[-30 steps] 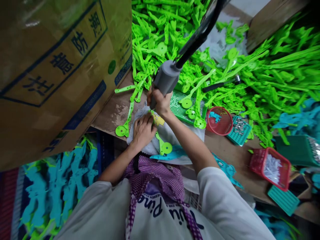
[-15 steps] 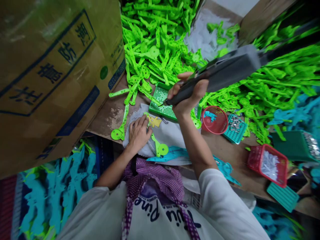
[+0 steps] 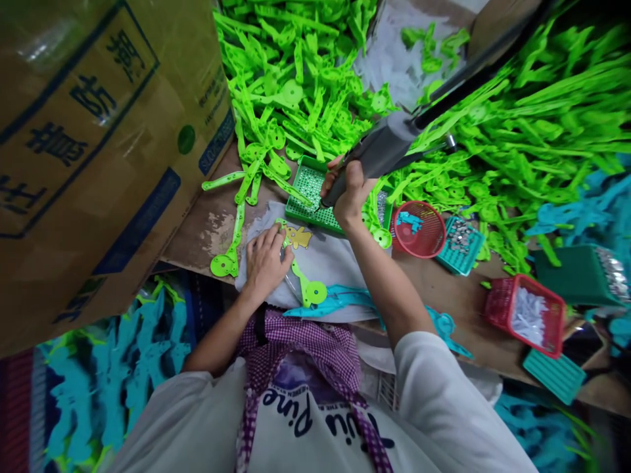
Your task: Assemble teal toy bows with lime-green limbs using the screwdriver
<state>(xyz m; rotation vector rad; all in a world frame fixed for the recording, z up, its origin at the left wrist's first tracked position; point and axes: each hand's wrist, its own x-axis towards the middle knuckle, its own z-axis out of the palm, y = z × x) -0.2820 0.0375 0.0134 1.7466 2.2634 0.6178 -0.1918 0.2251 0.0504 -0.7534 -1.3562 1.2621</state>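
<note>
My right hand is wrapped round a dark grey electric screwdriver, its tip pointing down into a green perforated tray that holds small metal pieces at its right end. My left hand rests on a grey cloth, fingers over the upper end of a bright green plastic arm-shaped part and pressing it down. The round end of that part sticks out to the right of the hand. Beside it lies a long blue plastic part, partly under my right forearm. Fine detail at the screwdriver tip is too small to make out.
A large cardboard box stands at the left. Heaped green parts fill the back. To the right are a round red basket, a teal tray of metal pieces and a red basket of white pieces.
The screwdriver has swung round in my right hand, its back end now nearer and pointing more upward, its tip still over the green tray. My left hand stays on the green part.
</note>
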